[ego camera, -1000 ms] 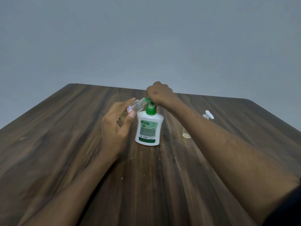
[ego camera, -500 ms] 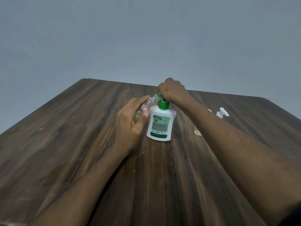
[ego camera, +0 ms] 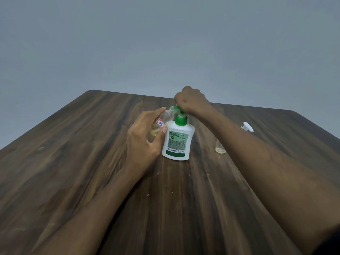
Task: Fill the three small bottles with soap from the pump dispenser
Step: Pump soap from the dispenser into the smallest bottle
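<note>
1. Since half a second ago, my hands and dispenser (ego camera: 177, 138) look unmoved; only the view shifted.
2. Left hand (ego camera: 145, 137) clamps the tilted small bottle (ego camera: 161, 122) at the spout, 10 o'clock of the dispenser; right hand (ego camera: 190, 101) curls on the pump head (ego camera: 177, 108).

A single head-worn camera looks forward and down from the near edge of the dark wood-grain table (ego camera: 77, 162), close above the person's forearms. It faces the far edge and the plain grey wall (ego camera: 165, 43) that fills the upper frame.
</note>
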Motion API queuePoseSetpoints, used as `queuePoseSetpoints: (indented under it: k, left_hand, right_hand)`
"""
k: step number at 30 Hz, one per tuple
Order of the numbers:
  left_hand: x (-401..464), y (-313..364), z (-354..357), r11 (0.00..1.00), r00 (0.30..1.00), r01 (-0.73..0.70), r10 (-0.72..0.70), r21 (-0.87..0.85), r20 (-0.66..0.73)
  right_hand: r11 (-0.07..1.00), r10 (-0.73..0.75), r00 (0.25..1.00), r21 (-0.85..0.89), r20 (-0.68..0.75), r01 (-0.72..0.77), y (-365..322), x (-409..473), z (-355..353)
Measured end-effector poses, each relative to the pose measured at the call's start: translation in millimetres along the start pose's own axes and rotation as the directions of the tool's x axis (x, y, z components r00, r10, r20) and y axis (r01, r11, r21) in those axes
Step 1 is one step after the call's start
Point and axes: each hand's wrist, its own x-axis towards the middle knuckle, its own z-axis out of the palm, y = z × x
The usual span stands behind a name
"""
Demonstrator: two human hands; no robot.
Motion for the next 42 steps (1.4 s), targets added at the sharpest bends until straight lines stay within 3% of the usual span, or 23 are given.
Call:
queuePoseSetpoints:
  k: [42]
  left_hand:
    - [-4.9,-1.5,5.9,0.995,0.999,0.032,-0.03,0.097,-0.027]
  right_hand:
    - [1.0,0.018,1.0,0.01,-0.02,-0.018,1.7,0.7,7.3]
